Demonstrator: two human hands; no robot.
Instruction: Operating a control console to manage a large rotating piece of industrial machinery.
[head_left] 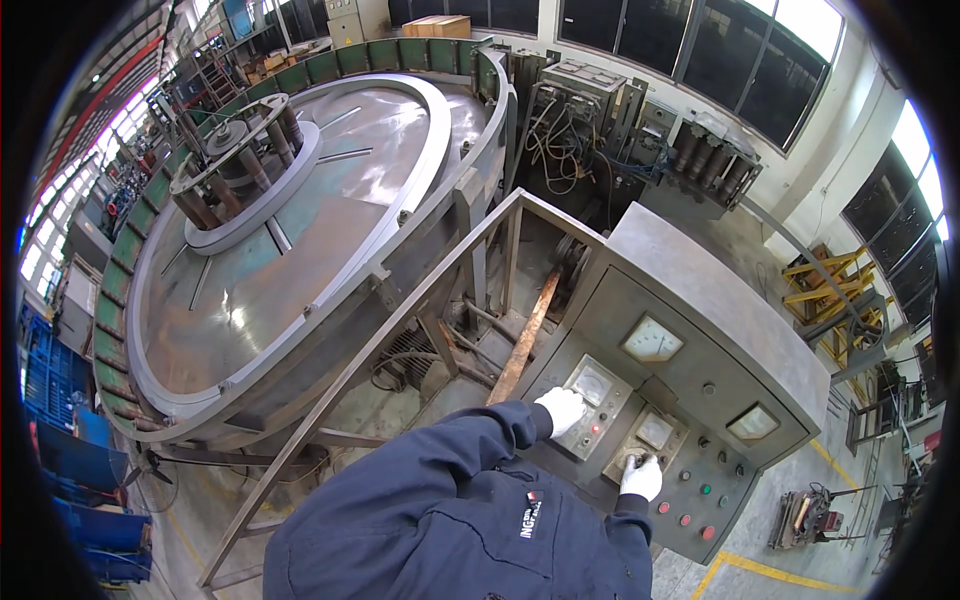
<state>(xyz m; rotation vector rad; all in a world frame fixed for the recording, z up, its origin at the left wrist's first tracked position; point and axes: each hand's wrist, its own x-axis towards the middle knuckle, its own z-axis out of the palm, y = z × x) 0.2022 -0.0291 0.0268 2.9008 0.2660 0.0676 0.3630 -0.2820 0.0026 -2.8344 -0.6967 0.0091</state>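
Note:
A grey metal control cabinet [690, 300] stands before me, its sloped face full of meters, lights and buttons. My left hand [560, 411], in a white glove, touches the left control unit [578, 437], which has a small meter [591, 384] and a lit red lamp [596, 430]. Its fingers are curled together, and what they grip is hidden. Lower and to the right, my gloved right hand [643, 480] pinches a round knob [632, 460] on the second control unit [661, 450]. Above that knob is another small meter [655, 431].
A large round machine table [370, 215] with a raised rim fills the left. A metal frame railing [370, 370] runs between it and me. Coloured push buttons [706, 489] cover the cabinet's lower right. Cables [560, 150] hang behind; a small wheeled machine [803, 515] stands right.

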